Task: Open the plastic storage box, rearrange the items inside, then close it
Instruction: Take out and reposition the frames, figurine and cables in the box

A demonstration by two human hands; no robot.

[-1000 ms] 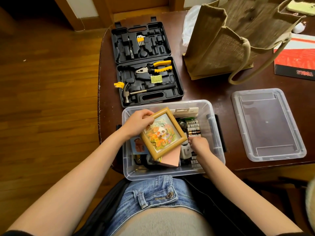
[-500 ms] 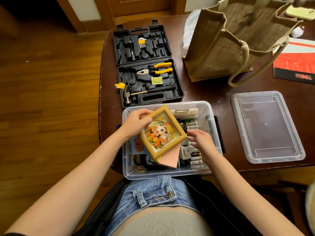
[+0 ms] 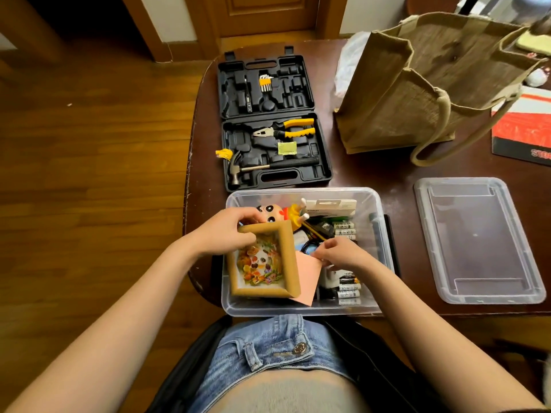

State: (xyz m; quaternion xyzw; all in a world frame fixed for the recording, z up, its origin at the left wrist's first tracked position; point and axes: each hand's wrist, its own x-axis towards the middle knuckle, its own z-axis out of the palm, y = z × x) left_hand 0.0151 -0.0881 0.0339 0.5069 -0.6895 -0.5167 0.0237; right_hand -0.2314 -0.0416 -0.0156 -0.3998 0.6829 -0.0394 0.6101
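The clear plastic storage box point(image 3: 380, 234) stands open at the table's near edge, its lid point(image 3: 477, 242) lying flat to the right. My left hand point(image 3: 226, 234) grips the top edge of a wooden picture frame point(image 3: 286, 254), which stands against the box's left side. My right hand point(image 3: 343, 251) pinches the upper corner of a pink paper pad point(image 3: 307, 278) beside the frame. A cartoon figurine point(image 3: 272, 214), a white carton point(image 3: 331, 205), cables and several batteries point(image 3: 347, 289) also lie inside.
An open black tool case point(image 3: 268, 120) with pliers and a hammer lies just behind the box. A jute tote bag point(image 3: 417, 81) stands at the back right, a red-and-black booklet point(image 3: 521, 129) beyond it. The table's left edge drops to wooden floor.
My left hand has swung the frame from lying diagonally over the contents to standing along the box's left side, uncovering the figurine. My right hand has moved up onto the pink pad.
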